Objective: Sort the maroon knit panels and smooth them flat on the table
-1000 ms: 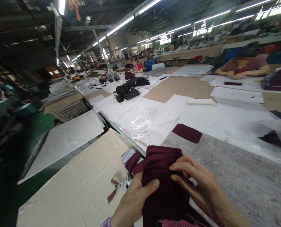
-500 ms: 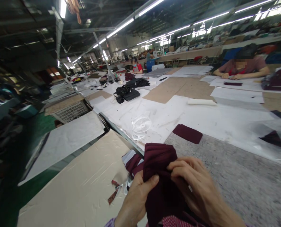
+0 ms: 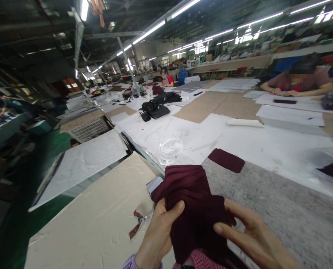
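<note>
A stack of folded maroon fabric pieces (image 3: 188, 190) is held up in front of me, over the near edge of the table. My left hand (image 3: 162, 228) is closed on its left side, thumb lying across the front and fingers behind. At the right, my right hand (image 3: 244, 228) grips a flap of the same fabric between thumb and fingers. More maroon fabric with a pale grey-white piece (image 3: 155, 185) lies just behind the left hand. A flat maroon piece (image 3: 226, 160) rests on the table beyond the right hand.
A small white fan (image 3: 170, 147) stands on the white table covering (image 3: 200, 136). Black fabric bundles (image 3: 155, 107) lie farther back. A cream board (image 3: 99, 213) is at left, with a patterned strip (image 3: 135, 224) on it. Across the table a person (image 3: 298, 78) leans over papers.
My right hand has moved right and turned, its thumb now visible, drawing a flap of the maroon fabric out to the right. My left hand keeps its hold.
</note>
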The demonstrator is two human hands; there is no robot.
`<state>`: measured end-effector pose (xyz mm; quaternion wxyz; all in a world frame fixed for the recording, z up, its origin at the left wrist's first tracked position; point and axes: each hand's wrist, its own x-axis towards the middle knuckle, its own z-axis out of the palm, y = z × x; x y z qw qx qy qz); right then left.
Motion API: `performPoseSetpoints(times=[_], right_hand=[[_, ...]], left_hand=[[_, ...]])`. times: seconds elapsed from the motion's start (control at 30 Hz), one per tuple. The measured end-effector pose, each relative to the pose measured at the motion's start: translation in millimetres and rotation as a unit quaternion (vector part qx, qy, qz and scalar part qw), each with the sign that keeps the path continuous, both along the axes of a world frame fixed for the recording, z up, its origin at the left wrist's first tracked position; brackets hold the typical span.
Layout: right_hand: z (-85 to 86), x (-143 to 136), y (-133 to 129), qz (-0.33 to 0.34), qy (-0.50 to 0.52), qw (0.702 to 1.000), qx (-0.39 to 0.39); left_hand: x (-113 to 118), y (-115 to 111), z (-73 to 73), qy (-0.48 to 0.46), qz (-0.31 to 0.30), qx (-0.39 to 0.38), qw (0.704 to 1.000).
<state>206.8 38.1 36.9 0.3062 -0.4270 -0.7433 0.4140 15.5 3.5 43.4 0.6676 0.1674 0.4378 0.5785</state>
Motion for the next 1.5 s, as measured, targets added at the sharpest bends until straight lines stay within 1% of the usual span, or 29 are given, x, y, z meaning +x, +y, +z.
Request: performPoseSetpoints(times=[0.1,0.2,0.3,0.4,0.47,0.5,0.57,0.63,0.7,0.77,0.87,0.93,1.0,1.07,1.13,1.17,1.2,1.27,1.33,1.37,1.5], right_hand=[[1.8,-3,0,-0.035,0.024,0.995,0.089],[-0.7,-6,0,-0.075,0.015,0.978,0.192],[-6.9,-7,1,-0.092,-0.008,0.949,0.3],[-11.9,-6,2,-0.116,-0.056,0.908,0.4],[-13.3,-6,2,-0.128,-0.073,0.888,0.436],[-13.3,-6,2,-0.128,-0.071,0.886,0.439],[-12.7,-9,0,-0.11,-0.047,0.902,0.415],[-11.9,-12,-1,-0.073,-0.011,0.926,0.371],[-12.2,-14,-2,-0.051,0.018,0.946,0.319],[-14.5,-14,-2,-0.059,0.027,0.968,0.244],[-19.9,-12,1,-0.064,0.043,0.994,0.077],[-21.6,-10,3,-0.044,0.07,0.996,-0.03],[-19.6,-8,4,-0.015,0.096,0.989,-0.108],[-14.1,-8,2,0.03,0.113,0.979,-0.165],[-7.7,-8,0,0.087,0.118,0.966,-0.213],[-5.0,-8,-1,0.106,0.117,0.961,-0.228],[-2.9,-9,-2,0.11,0.111,0.96,-0.23],[-0.8,-10,-2,0.074,0.097,0.972,-0.203],[-0.7,-13,-1,0.013,0.094,0.981,-0.167],[-1.0,-15,-1,-0.017,0.1,0.981,-0.163],[-1.6,-23,-4,-0.089,0.135,0.965,-0.207]], left_hand=[[0,0,-1.9,0.027,-0.025,0.008,0.999],[1,0,-6.2,0.04,-0.036,0.017,0.998],[2,1,-9.8,0.038,-0.026,0.012,0.999],[2,1,-11.1,0.034,-0.011,0.011,0.999],[1,2,-10.8,0.037,-0.009,0.008,0.999],[1,2,-10.6,0.038,-0.01,0.007,0.999],[1,2,-10.5,0.035,-0.014,0.011,0.999],[2,3,-11.2,0.032,-0.015,0.014,0.999],[2,3,-12.4,0.032,-0.016,0.015,0.999],[2,3,-13.6,0.031,-0.02,0.011,0.999],[3,2,-14.8,0.021,-0.026,0.004,0.999],[4,3,-15.0,0.008,-0.021,-0.008,1.0],[5,3,-14.6,-0.008,-0.015,-0.018,1.0],[6,4,-13.1,-0.019,0.0,-0.02,1.0],[5,5,-10.7,-0.019,0.027,-0.014,0.999],[5,6,-9.3,-0.017,0.041,-0.012,0.999],[4,6,-7.9,-0.015,0.049,-0.011,0.999],[4,7,-5.4,-0.015,0.048,-0.011,0.999],[5,6,-3.8,-0.027,0.035,-0.014,0.999],[5,6,-3.4,-0.037,0.029,-0.016,0.999],[8,4,-4.1,-0.078,0.018,-0.023,0.997]])
